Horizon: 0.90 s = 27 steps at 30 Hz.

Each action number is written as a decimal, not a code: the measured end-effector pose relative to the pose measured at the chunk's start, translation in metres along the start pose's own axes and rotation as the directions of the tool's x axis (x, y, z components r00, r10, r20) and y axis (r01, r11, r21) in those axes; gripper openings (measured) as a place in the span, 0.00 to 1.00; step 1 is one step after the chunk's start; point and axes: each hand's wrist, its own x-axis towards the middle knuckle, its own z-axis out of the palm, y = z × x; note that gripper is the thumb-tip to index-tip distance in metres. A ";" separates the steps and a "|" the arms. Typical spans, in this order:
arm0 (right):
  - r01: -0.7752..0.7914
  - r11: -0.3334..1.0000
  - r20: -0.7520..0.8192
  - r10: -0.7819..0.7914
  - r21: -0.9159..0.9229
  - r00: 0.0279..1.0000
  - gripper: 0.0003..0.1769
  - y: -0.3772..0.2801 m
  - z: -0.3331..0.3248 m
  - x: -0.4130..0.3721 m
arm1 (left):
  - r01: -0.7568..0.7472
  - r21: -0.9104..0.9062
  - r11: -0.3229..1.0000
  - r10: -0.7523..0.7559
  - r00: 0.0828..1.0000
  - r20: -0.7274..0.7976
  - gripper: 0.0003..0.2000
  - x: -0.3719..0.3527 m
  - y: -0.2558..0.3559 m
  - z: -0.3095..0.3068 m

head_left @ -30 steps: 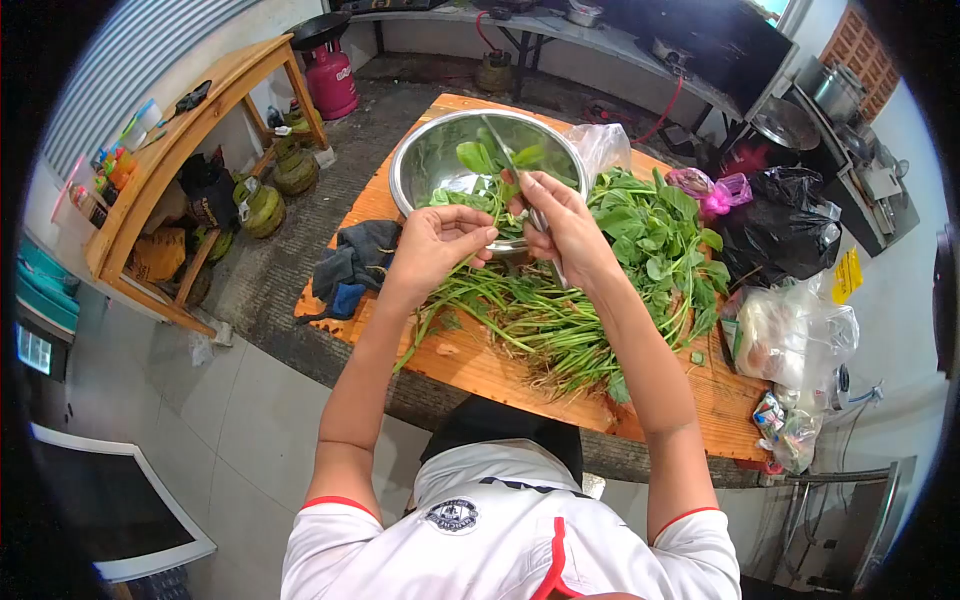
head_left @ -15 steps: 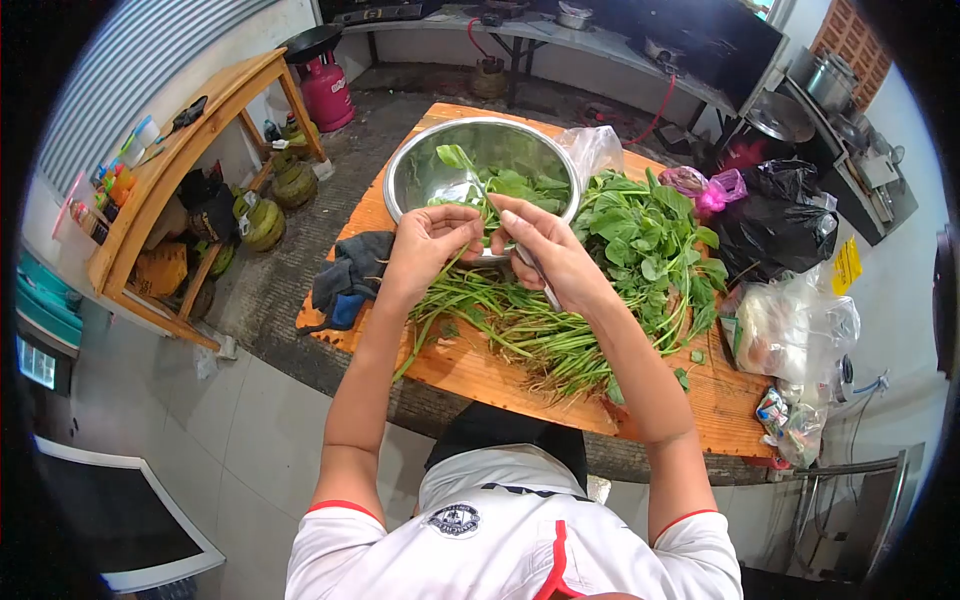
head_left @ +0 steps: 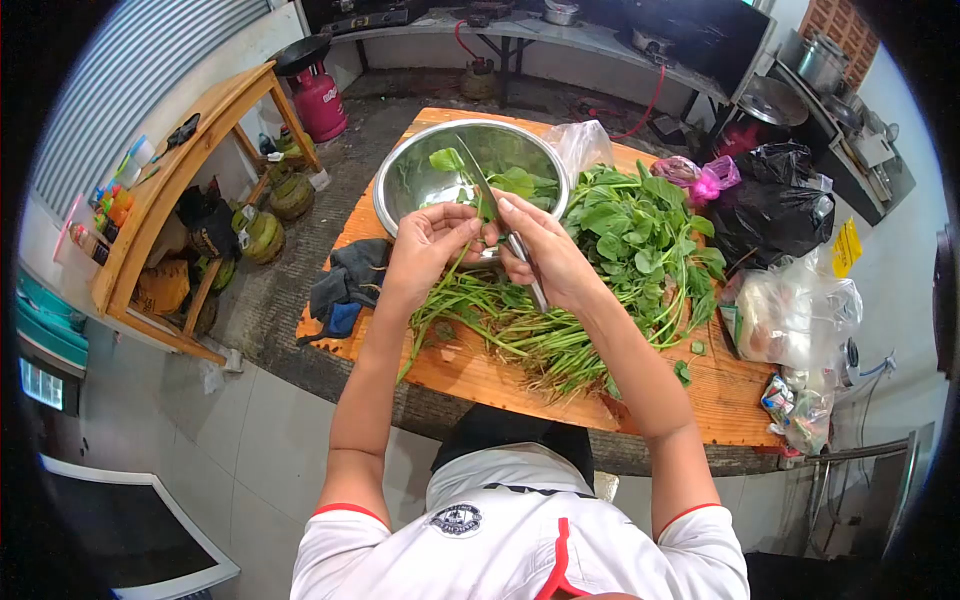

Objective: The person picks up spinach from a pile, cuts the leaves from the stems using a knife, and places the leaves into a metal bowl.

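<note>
My left hand point(head_left: 432, 245) pinches a green stem with a leaf point(head_left: 447, 160) at its top, over the near rim of a steel bowl point(head_left: 385, 180). My right hand point(head_left: 545, 250) is closed on a knife point(head_left: 480, 178), its blade pointing up and left across the bowl, against the stem. Some leaves point(head_left: 525, 185) lie inside the bowl. Right of it spreads a heap of leafy greens point(head_left: 640, 225), whose stems and roots point(head_left: 540, 345) reach toward the near edge of the wooden table point(head_left: 450, 368), below my hands.
A dark cloth point(head_left: 350, 275) lies at the table's left. Clear plastic bags point(head_left: 790, 315), a black bag point(head_left: 775, 215) and a pink bag point(head_left: 715, 178) stand along the right side. Behind the bowl is another clear bag point(head_left: 580, 148). A wooden shelf point(head_left: 190, 170) stands farther left.
The knife blade has swung into clear view, now pointing up over the bowl beside the stem. The leaf has shifted slightly left, and the whole view has moved a little.
</note>
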 end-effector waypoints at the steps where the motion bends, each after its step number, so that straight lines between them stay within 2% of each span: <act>1: 0.000 1.000 0.004 0.000 0.005 1.000 0.26 0.000 0.000 0.000 | 0.004 0.005 1.000 -0.004 1.000 -0.002 0.10 0.001 0.000 0.001; 6: -0.009 1.000 0.001 0.009 0.024 1.000 0.25 0.001 -0.002 0.001 | -0.004 0.029 1.000 0.004 1.000 0.008 0.09 0.002 -0.001 0.002; 15: -0.083 0.978 -0.041 0.093 0.191 0.995 0.16 0.003 -0.004 0.008 | 0.007 0.098 0.995 -0.003 0.999 -0.042 0.08 0.005 -0.001 0.001; 18: -0.071 0.971 -0.114 0.099 0.227 0.989 0.14 0.001 -0.004 0.015 | 0.058 0.152 0.987 -0.052 0.998 -0.045 0.07 0.002 0.003 0.002; 21: -0.134 0.940 0.023 0.133 0.315 0.991 0.18 0.003 -0.017 0.021 | 0.043 0.153 0.987 -0.030 0.996 -0.087 0.07 0.002 0.004 0.001; 25: -0.126 0.975 0.070 0.115 0.184 0.991 0.14 0.006 -0.005 0.007 | 0.019 0.207 0.978 0.002 0.995 -0.100 0.07 0.012 0.003 -0.013; 27: -0.084 0.989 0.072 0.075 0.118 0.995 0.18 0.008 -0.001 0.004 | 0.039 0.212 0.977 -0.020 0.995 -0.093 0.08 0.014 0.008 -0.013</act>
